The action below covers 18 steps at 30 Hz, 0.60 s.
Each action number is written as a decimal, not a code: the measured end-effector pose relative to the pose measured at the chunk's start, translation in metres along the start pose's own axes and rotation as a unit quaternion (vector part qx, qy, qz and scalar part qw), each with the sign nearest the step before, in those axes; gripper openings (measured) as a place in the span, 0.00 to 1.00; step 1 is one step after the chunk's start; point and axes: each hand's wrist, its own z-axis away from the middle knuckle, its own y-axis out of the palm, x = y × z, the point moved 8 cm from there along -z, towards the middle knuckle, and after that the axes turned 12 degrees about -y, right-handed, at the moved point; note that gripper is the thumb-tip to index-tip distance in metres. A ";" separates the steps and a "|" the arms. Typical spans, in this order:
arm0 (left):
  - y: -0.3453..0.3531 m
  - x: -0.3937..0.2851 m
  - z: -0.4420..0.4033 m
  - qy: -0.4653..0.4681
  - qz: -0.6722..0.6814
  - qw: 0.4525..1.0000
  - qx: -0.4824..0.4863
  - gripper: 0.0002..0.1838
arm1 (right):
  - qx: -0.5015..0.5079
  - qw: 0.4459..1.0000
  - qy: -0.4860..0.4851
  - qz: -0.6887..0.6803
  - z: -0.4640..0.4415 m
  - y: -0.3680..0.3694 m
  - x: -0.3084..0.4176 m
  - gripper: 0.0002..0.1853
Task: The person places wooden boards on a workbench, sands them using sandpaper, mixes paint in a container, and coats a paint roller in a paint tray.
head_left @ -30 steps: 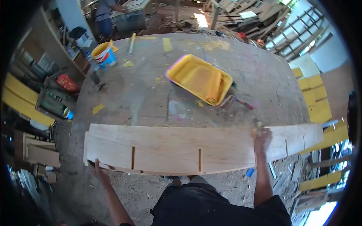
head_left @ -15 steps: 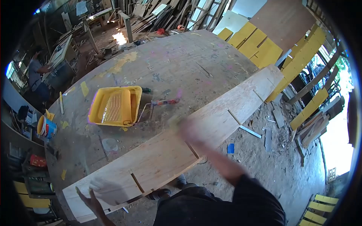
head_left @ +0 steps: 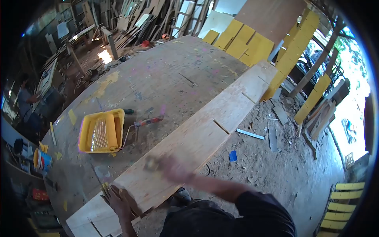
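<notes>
A long pale wooden board [head_left: 189, 136] with several narrow cross slots lies diagonally along the near edge of the work table. My left hand [head_left: 117, 202] rests flat on its lower part, fingers stretched out and the tips yellowish. Farther up the board is my right hand [head_left: 175, 169], smeared by motion. A brownish-yellow blur shows at its front, and I cannot make out whether that is fingers or something held. Beyond the board sits a yellow paint tray [head_left: 102, 132], with a paint roller frame [head_left: 144, 121] beside it.
The paint-spotted table [head_left: 158, 83] carries a paint bucket [head_left: 42, 160] at its left edge. Yellow boards [head_left: 256, 47] lean at its far end. Scraps and a blue piece [head_left: 233, 156] lie on the floor to the right. Another person [head_left: 27, 98] stands far left.
My right hand has moved down the board toward me. The left hand, spread before, now lies flat farther up the board. The view has turned, and the tray appears farther left.
</notes>
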 end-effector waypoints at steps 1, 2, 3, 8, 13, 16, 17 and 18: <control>0.001 0.001 -0.001 0.000 0.006 1.000 0.000 0.40 | 0.109 0.979 0.005 -0.172 0.031 0.081 -0.015 0.20; 0.002 0.002 0.000 0.006 0.009 1.000 0.003 0.40 | 0.221 0.908 0.060 -0.350 0.068 0.161 -0.030 0.22; 0.002 0.001 0.000 0.014 0.012 1.000 -0.002 0.40 | 0.318 0.820 0.137 -0.456 0.110 0.234 -0.045 0.24; -0.010 -0.012 0.002 -0.012 0.015 1.000 0.007 0.38 | 0.349 0.686 0.382 -0.511 0.163 0.321 -0.154 0.26; 0.021 -0.061 -0.012 0.036 0.175 0.984 0.006 0.33 | 0.094 0.920 -0.049 -0.378 0.013 0.012 -0.012 0.28; 0.017 -0.160 -0.012 0.071 0.256 0.963 0.047 0.35 | 0.012 0.917 -0.043 -0.398 0.029 0.011 -0.021 0.31; 0.016 -0.193 -0.007 0.062 0.227 0.969 0.077 0.35 | 0.053 0.966 -0.078 -0.241 0.052 0.068 -0.042 0.29; 0.019 -0.217 -0.004 0.062 0.224 0.969 0.079 0.35 | 0.088 0.988 -0.119 -0.053 0.073 0.124 -0.066 0.28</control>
